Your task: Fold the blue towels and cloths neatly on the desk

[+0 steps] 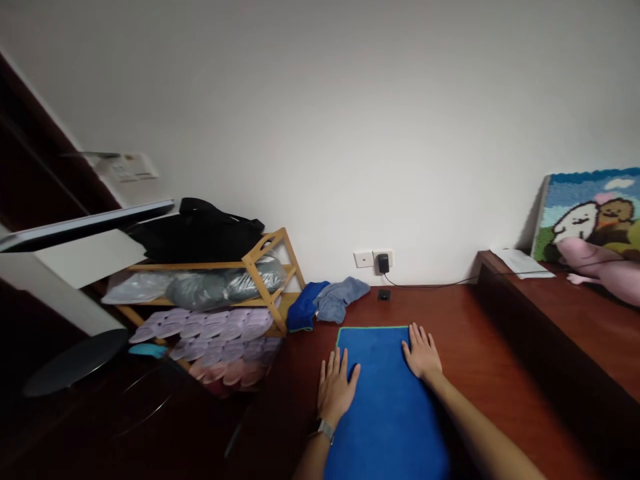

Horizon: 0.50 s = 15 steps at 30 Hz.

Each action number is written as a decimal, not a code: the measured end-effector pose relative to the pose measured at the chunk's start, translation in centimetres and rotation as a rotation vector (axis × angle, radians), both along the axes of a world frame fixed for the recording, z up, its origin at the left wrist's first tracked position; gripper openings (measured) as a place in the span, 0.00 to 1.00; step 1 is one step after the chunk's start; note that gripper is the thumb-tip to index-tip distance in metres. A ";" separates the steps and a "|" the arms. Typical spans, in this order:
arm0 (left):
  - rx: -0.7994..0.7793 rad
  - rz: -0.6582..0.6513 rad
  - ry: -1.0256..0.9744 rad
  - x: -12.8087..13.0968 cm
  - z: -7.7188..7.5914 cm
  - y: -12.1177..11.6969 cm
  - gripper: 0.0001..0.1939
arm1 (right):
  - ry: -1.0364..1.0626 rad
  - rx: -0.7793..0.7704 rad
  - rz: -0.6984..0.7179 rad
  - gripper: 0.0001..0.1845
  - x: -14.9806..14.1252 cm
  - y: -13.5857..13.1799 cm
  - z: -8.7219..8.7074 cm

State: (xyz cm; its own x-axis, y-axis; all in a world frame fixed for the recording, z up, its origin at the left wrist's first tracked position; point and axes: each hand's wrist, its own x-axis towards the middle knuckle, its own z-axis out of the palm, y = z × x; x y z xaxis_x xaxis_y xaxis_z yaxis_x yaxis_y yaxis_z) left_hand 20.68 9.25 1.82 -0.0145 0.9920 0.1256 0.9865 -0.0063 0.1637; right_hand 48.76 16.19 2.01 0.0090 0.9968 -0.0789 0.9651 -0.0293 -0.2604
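A blue cloth (383, 400) with a thin green edge lies spread flat on the reddish-brown wooden desk (480, 347). My left hand (336, 387), a watch on its wrist, rests flat on the cloth's left edge with the fingers apart. On the far right corner lies my right hand (423, 350), palm down and fingers spread. Neither hand grips anything. Beyond the cloth, against the wall, sit a crumpled blue cloth (306, 307) and a crumpled grey-blue cloth (343, 299). The near end of the spread cloth runs out of view.
A black plug adapter (383, 263) sits in the wall socket, its cable trailing right. At right, a raised ledge (565, 300) bears papers (523, 263), a pink plush toy (605, 267) and a fuzzy picture (590, 213). A wooden rack (270, 267) with a black bag (200, 233) stands left.
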 end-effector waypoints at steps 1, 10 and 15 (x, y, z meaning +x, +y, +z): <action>0.003 0.018 -0.015 0.1 0.2 0.1 0.39 | -0.006 0.006 -0.003 0.41 0.0 0.0 -0.4; 0.190 -0.275 -0.186 12.3 2.2 4.7 0.29 | -0.015 0.010 0.003 0.40 -0.2 0.3 0.0; 0.034 -0.322 -0.126 12.3 0.7 7.4 0.31 | -0.046 -0.002 0.008 0.40 -0.1 0.3 0.0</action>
State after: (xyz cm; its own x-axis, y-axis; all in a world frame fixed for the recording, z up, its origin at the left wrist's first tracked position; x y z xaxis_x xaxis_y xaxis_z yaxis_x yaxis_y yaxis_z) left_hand 32.94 16.68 2.50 0.2807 0.9436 0.1757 0.9050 -0.3211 0.2789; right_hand 48.65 16.48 2.06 0.0046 0.9967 -0.0810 0.9762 -0.0220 -0.2158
